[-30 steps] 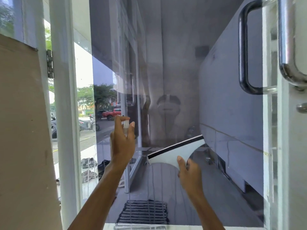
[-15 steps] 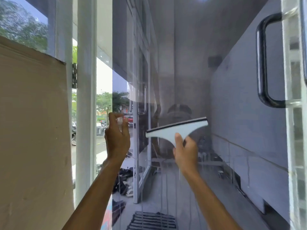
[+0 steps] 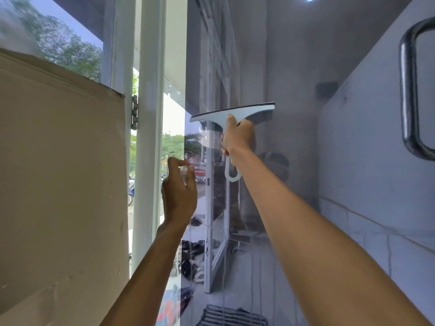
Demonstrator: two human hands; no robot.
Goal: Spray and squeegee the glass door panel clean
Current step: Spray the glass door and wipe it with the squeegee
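Door handle (image 3: 408, 90), 3 o'clock: cut by edge. Squeegee (image 3: 254, 111) grip: hidden inside right hand (image 3: 237, 140). Spray bottle (image 3: 184, 170), 8 o'clock: blurred sliver behind left hand (image 3: 180, 196). Floor mat (image 3: 231, 316), 6 o'clock: cropped

From where I stand, the glass (image 3: 306, 102) is open above the squeegee (image 3: 235, 112), right up to the top. It is open to the right as well, until the door handle (image 3: 408, 90) at the glass's right edge. At the glass's left edge a white post (image 3: 150, 137) stands in the way, with a hinge (image 3: 134, 111) and tall cardboard (image 3: 58, 172) beyond it. The left hand (image 3: 180, 196), curled round a small bottle (image 3: 184, 171), sits low at that left edge, just beside the post. The right hand (image 3: 237, 137) grips the squeegee, and its forearm crosses the glass's lower middle.
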